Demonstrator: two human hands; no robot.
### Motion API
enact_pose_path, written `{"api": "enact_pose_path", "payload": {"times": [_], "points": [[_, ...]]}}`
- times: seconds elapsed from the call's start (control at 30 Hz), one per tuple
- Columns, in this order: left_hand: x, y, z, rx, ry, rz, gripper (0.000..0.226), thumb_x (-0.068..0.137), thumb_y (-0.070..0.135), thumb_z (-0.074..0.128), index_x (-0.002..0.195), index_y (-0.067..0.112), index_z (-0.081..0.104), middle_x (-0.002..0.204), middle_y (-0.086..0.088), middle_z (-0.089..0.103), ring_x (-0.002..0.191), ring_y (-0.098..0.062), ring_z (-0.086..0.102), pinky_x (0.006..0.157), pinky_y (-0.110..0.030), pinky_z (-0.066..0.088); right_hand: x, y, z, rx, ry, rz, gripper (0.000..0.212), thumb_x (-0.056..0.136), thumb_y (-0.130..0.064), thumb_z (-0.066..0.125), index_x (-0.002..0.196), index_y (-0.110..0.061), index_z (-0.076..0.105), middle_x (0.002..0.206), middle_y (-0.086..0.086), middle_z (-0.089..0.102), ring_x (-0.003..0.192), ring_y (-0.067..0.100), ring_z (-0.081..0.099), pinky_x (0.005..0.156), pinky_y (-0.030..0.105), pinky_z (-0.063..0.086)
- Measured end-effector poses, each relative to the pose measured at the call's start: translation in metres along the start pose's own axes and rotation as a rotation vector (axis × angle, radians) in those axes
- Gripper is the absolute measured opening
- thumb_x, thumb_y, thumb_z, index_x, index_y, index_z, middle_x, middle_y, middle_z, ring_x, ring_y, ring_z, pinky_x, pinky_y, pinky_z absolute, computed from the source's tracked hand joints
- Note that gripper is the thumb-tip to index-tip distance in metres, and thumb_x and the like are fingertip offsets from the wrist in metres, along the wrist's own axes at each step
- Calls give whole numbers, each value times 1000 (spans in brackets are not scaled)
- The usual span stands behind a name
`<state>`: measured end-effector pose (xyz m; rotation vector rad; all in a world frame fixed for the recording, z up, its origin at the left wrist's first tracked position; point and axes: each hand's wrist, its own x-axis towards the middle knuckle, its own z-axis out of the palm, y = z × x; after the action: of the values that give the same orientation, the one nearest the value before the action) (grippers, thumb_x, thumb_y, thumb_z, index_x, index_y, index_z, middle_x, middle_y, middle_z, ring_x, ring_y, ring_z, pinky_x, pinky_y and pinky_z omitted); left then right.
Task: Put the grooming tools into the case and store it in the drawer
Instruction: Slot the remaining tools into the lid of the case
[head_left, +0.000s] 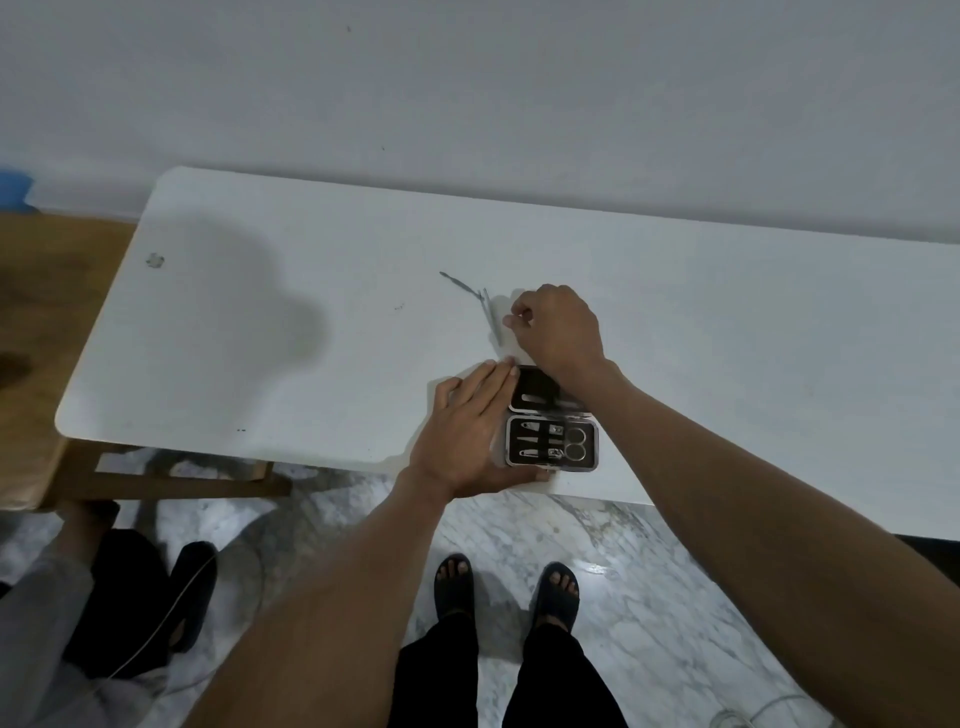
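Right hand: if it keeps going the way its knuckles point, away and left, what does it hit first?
Probably the thin metal tool lying just left of the right hand, beyond the open case. A second tool lies farther along. Height above the table is unclear.

An open black manicure case (551, 439) is lying at the near edge of the white table (291, 332). The left hand (462, 441) is resting flat at its nine o'clock; the right hand (558, 330), fingers curled, is hovering at its twelve o'clock beside thin metal tools (480, 301).

Black case (551, 441) with silver tools, white table (322, 322), grey-veined marble floor (623, 561).
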<state>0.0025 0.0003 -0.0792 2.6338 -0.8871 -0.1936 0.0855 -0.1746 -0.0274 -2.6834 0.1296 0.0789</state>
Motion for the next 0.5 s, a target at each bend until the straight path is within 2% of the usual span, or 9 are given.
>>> {"api": "enact_pose_path", "payload": {"times": [0.27, 0.4, 0.5], "points": [[1, -3, 2, -65, 21, 35, 127, 72, 94, 54, 160, 5, 32, 168, -8, 33, 157, -26, 23, 120, -48, 20, 28, -28, 13, 14, -61, 63, 36, 87, -43, 65, 102, -11, 68, 101, 7, 69, 100, 27, 61, 81, 37, 52], [2, -4, 4, -83, 36, 32, 128, 70, 94, 55, 158, 4, 36, 166, -8, 36, 156, -28, 27, 119, -49, 22, 35, -37, 17, 13, -88, 107, 22, 85, -27, 66, 97, -9, 68, 96, 10, 69, 93, 29, 63, 71, 32, 50], [2, -3, 5, -81, 47, 45, 127, 70, 93, 57, 158, 3, 36, 165, -9, 37, 155, -30, 29, 119, -52, 23, 35, -39, 19, 34, -80, 138, 16, 82, -10, 57, 93, -8, 69, 92, 10, 69, 86, 29, 64, 62, 27, 44]]}}
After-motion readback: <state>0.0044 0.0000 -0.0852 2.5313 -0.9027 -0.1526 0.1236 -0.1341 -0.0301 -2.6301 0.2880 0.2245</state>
